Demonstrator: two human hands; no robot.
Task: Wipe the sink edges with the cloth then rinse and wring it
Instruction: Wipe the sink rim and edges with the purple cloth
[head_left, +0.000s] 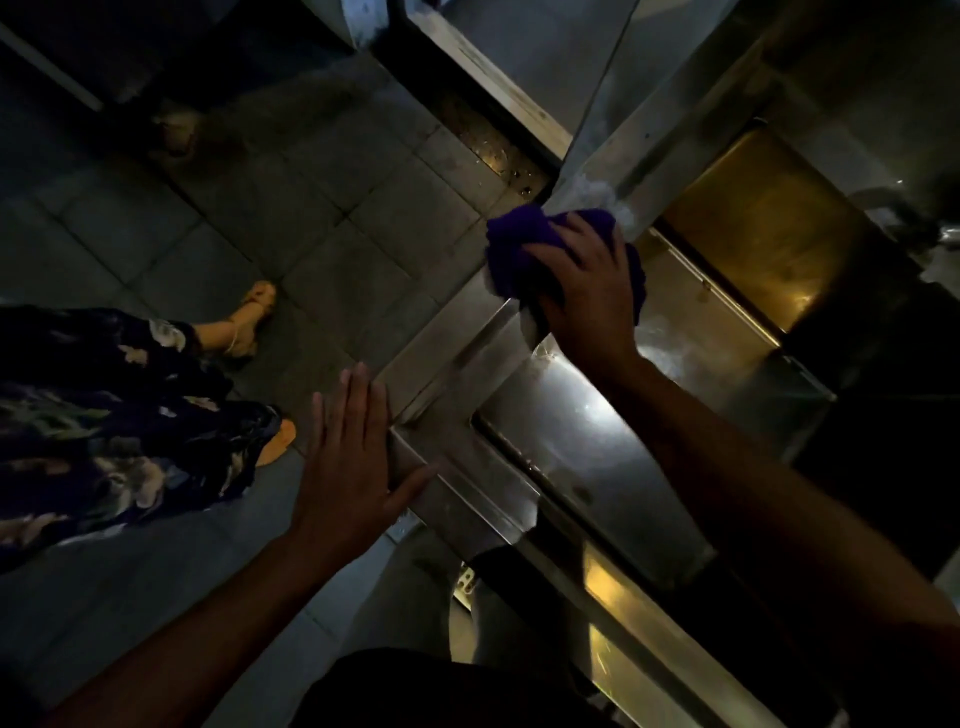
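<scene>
So we are in the wiping stage. Our right hand (584, 291) grips the bunched purple cloth (524, 244) and presses it on the steel sink edge (457, 358), where pale smears show near the cloth. Our left hand (348, 457) rests flat, fingers straight, on the near rim. We judge the edges only partly wiped; rinsing and wringing are not yet done, and no running water shows.

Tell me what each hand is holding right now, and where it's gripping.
Right hand grips the bunched purple cloth from above. Left hand holds nothing.
</scene>
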